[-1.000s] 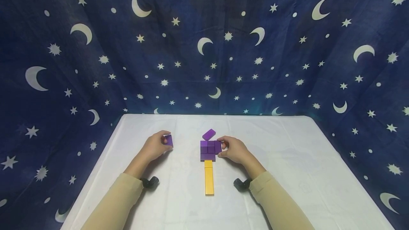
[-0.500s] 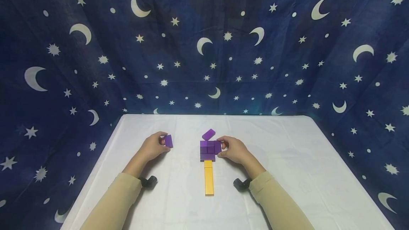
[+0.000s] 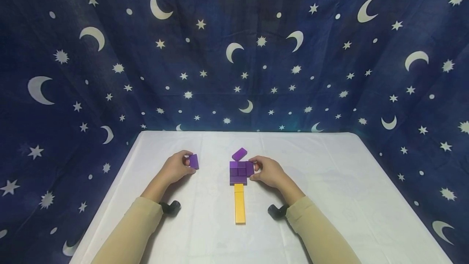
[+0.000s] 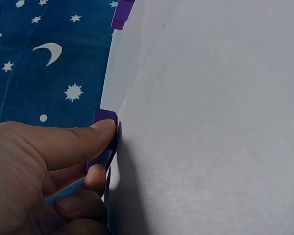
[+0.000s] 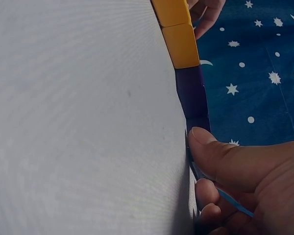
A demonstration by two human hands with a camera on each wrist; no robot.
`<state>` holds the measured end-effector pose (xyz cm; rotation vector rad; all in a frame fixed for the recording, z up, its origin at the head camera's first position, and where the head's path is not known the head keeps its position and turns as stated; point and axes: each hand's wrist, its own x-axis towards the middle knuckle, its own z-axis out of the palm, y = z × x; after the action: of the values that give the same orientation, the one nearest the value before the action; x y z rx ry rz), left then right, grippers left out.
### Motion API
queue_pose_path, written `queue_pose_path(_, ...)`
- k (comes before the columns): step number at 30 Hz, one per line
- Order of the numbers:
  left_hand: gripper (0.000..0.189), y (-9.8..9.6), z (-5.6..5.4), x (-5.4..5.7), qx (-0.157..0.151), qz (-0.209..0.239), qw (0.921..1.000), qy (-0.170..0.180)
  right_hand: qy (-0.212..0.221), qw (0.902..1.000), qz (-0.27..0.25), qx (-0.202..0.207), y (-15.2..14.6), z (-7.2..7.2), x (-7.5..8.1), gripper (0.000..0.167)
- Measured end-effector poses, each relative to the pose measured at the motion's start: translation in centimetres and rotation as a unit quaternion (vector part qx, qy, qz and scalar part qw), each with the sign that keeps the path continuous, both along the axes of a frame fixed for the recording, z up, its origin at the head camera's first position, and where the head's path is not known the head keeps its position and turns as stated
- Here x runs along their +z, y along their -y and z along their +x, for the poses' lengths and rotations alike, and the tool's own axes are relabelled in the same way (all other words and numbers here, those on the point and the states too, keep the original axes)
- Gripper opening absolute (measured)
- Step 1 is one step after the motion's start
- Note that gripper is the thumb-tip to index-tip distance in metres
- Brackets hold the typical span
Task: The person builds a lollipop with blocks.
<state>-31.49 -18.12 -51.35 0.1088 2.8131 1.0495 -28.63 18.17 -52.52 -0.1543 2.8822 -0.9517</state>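
My left hand (image 3: pixel 178 166) pinches a purple block (image 3: pixel 193 161) between thumb and fingers, out to the left of the other blocks; in the left wrist view the thumb lies across this block (image 4: pixel 105 115). At the table's middle, several purple blocks (image 3: pixel 238 179) lie packed together above a yellow bar (image 3: pixel 239 207) and a short yellow piece (image 3: pixel 239 188). My right hand (image 3: pixel 270 172) pinches the purple block (image 3: pixel 249 169) at the right side of that group. One more purple block (image 3: pixel 239 154) lies slanted at the group's far edge.
A white cloth covers the table (image 3: pixel 322 199). Behind it hangs a dark blue curtain (image 3: pixel 205 52) with moons and stars. Each wrist carries a black camera, one on the left (image 3: pixel 171 208) and one on the right (image 3: pixel 277 212).
The left hand has shifted very slightly and turned its purple block a little, showing more of its top. The right hand and the grouped blocks stay in place.
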Motion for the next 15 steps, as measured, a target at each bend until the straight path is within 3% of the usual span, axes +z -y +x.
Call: queue_pose_path(15,0.074,-1.00,0.14,0.11,-0.015,0.010,0.9998,-0.001,0.002,1.0000,0.002,-0.004,0.00,-0.01,-0.02,0.065)
